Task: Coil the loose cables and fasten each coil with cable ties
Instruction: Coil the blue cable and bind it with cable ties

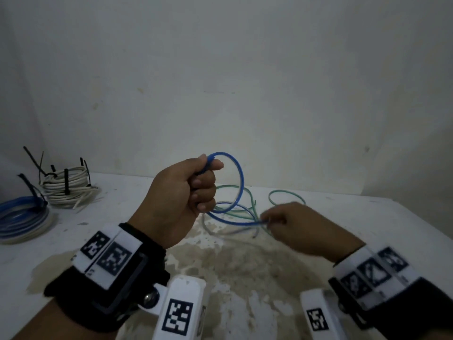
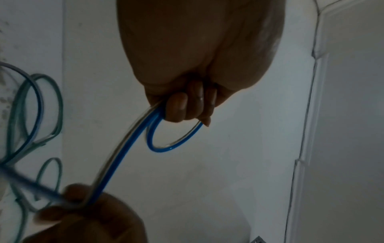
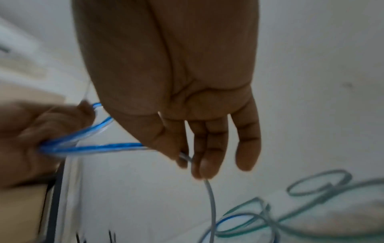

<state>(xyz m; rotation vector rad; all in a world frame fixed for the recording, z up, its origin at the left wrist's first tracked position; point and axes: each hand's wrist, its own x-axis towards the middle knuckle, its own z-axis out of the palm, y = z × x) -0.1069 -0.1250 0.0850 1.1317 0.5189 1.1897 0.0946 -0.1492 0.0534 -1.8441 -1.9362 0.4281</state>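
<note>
Here both hands, left point(image 1: 182, 192) and right point(image 1: 294, 224), grip a blue cable point(image 1: 239, 177) above the stained white table point(image 1: 245, 266).

No readable text, brand or number shows anywhere. The wrist bands point(image 1: 111, 257) carry only black-and-white square code markers, no letters.

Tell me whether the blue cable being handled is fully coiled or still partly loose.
Partly loose. The left hand grips one loop of the blue cable; the rest runs through the right hand pinching it and trails uncoiled on the table.
</note>
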